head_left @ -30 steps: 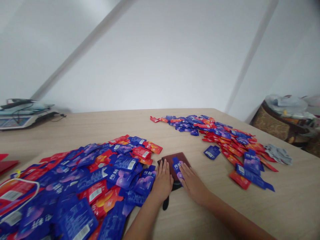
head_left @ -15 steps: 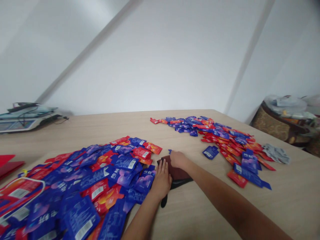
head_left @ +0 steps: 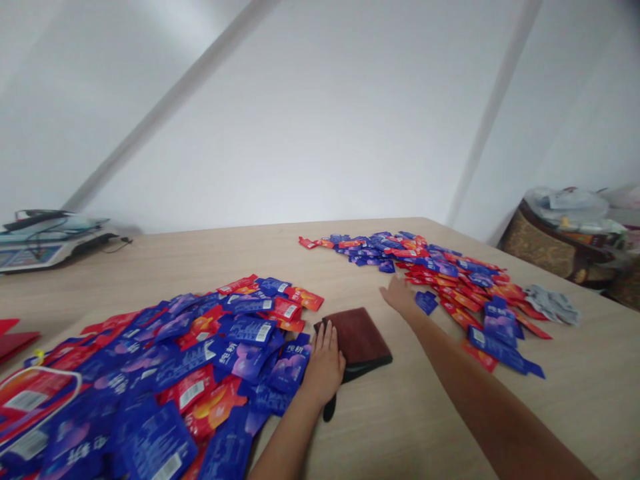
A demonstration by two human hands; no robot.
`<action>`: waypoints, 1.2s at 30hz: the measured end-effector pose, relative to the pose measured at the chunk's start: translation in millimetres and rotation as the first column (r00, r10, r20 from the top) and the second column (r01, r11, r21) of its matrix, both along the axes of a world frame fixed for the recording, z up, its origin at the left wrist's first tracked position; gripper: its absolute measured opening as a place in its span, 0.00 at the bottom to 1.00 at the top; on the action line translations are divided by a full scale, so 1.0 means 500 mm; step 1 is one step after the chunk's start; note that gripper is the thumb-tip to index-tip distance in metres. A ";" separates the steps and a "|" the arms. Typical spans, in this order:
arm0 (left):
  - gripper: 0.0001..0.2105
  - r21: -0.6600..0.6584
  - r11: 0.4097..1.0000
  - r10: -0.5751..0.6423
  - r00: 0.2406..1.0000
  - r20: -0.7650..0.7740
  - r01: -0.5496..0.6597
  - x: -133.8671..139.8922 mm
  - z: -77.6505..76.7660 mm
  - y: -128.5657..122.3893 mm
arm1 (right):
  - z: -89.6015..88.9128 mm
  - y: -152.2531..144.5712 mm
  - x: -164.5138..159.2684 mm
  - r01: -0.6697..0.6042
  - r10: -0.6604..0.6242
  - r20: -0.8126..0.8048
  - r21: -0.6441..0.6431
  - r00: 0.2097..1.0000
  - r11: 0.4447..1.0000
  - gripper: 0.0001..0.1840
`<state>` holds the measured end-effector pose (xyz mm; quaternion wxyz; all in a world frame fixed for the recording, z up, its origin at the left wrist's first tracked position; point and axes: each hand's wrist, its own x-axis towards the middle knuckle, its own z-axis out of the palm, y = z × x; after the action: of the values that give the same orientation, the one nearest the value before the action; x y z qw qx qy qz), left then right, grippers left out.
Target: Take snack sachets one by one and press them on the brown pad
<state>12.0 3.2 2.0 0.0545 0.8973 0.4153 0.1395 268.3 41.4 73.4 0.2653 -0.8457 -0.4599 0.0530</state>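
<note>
My left hand [head_left: 326, 363] lies flat, fingers stretched out, on the left edge of a flat reddish-brown, leather-like square [head_left: 361, 335] with a black lower edge. A small black tab [head_left: 329, 408] sticks out below that hand. To its left spreads a large heap of blue and red packets [head_left: 249, 358], some close beside the hand. My right hand [head_left: 399, 295] is over the table, right of the brown square, near a single blue packet [head_left: 426, 302]. Its thumb stands apart from the fingers and I see nothing in them.
A second pile of red and blue packets [head_left: 445, 270] stretches along the right side, with a grey glove [head_left: 553, 305] at its end. A flat scale [head_left: 50, 250] with things on it stands at the far left. Red folded card [head_left: 19, 341] lies at the left edge.
My right hand has moved from the brown square rightward to beside the second pile, uncovering the square. A blue tip seen at its fingers earlier no longer shows. My left hand has stayed put.
</note>
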 end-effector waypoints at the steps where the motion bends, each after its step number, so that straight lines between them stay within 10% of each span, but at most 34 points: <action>1: 0.26 0.003 1.000 0.000 1.000 -0.005 0.000 0.000 -0.001 0.001 | -0.020 -0.022 0.024 0.090 -0.090 0.031 -0.021 0.995 0.996 0.36; 3: 0.26 0.011 1.000 0.004 1.000 -0.009 -0.004 0.000 -0.003 0.002 | -0.060 -0.060 0.056 0.241 -0.222 0.153 -0.118 0.963 0.963 0.33; 7: 0.26 0.017 1.000 0.003 1.000 -0.008 -0.003 0.001 -0.003 0.002 | -0.106 -0.086 0.063 0.072 -0.035 0.244 -0.143 0.969 0.987 0.22; 15: 0.26 0.015 1.000 -0.004 1.000 0.008 0.004 0.000 0.000 -0.001 | -0.070 -0.045 -0.045 -0.222 0.231 0.201 -0.069 0.952 0.973 0.31; 22: 0.25 0.018 1.000 -0.014 1.000 0.023 0.013 0.000 -0.006 0.002 | -0.121 -0.110 -0.242 -0.469 0.479 0.322 -0.115 0.817 0.876 0.28; 29: 0.27 0.020 1.000 -0.002 1.000 -0.009 0.002 0.001 0.003 -0.002 | -0.111 -0.070 -0.227 -0.478 0.500 0.335 -0.151 0.799 0.865 0.29; 36: 0.26 0.031 1.000 0.000 1.000 0.019 -0.001 0.002 -0.007 0.003 | -0.115 -0.160 -0.235 -0.532 0.569 0.312 -0.201 0.761 0.823 0.29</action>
<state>12.9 4.7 -1.7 0.0446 0.8965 0.4129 0.1543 150.7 -38.4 16.0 0.1069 -0.6805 -0.7249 -0.0033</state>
